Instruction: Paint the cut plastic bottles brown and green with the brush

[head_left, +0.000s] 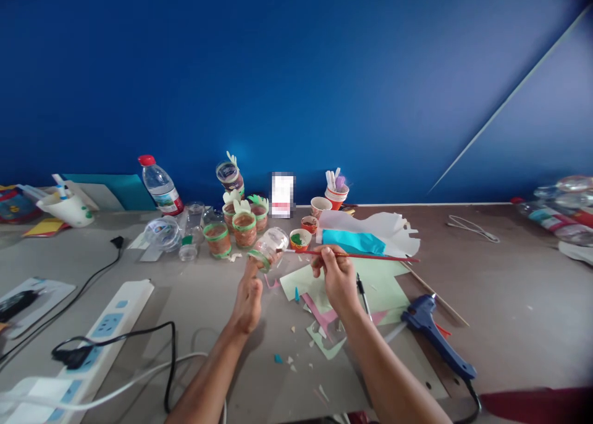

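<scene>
My left hand (249, 294) holds up a clear plastic cup (270, 246) with a green band round its rim, tilted on its side above the table. My right hand (334, 274) pinches a thin red paintbrush (365, 256), its tip pointed at the cup's side. Just behind the brush stands a small paint cup (300, 239) with green and orange paint. Several finished cups (244, 228) with brown fill and green bands stand behind the held cup.
A water bottle (160, 186) stands at the back left. A white power strip (99, 334) with black cords lies at the near left. A blue glue gun (435, 334) lies at the right. Paper sheets (370, 232) and scraps lie around my hands.
</scene>
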Available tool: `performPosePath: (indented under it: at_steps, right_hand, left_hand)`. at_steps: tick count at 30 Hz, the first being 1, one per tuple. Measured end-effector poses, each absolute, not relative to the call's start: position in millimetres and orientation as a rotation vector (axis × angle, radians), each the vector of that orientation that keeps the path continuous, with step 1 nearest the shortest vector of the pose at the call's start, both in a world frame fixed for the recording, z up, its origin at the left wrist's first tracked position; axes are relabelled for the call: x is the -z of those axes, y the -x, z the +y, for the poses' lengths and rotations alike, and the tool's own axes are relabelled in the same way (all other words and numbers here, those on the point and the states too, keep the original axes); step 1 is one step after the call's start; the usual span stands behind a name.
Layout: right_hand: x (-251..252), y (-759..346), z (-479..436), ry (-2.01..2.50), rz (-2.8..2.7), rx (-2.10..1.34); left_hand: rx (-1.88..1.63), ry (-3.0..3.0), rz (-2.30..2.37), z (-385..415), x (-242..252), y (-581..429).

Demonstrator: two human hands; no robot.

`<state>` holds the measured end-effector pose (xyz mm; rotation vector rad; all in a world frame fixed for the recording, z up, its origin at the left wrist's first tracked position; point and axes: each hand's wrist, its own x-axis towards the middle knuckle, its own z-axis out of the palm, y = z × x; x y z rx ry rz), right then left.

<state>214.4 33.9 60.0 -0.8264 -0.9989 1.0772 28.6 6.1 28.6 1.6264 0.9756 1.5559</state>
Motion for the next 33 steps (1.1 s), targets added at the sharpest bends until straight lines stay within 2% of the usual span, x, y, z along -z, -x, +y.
performPosePath:
  at_steps: [6,11,15,20,33]
  right_hand:
    - [-61.3,-213.8,33.0,0.776,-1.0,-1.193]
    - [-59.5,-216.1,34.8,0.836,-0.929,-1.041]
    - [-60.1,-216.3,34.1,0.784,-0.96,-1.151]
    - [-59.9,-218.2,34.9,0.821,-0.939,-1.054]
    - [-62.5,-218.0,33.6,0.786,-0.914,-1.092]
  left_hand:
    - [-1.559,-1.623,0.966,5.0,-28.4,-28.6]
    - [-1.582,-1.637,0.95,6.4,-26.2,-28.5]
    - [-1.562,-1.669,0.971,6.1,-27.6,-27.8]
    - [-1.591,-1.688,1.01,4.8,-31.4,-27.3]
    - [-1.59,-1.766,1.05,3.9,-35.5,-28.4]
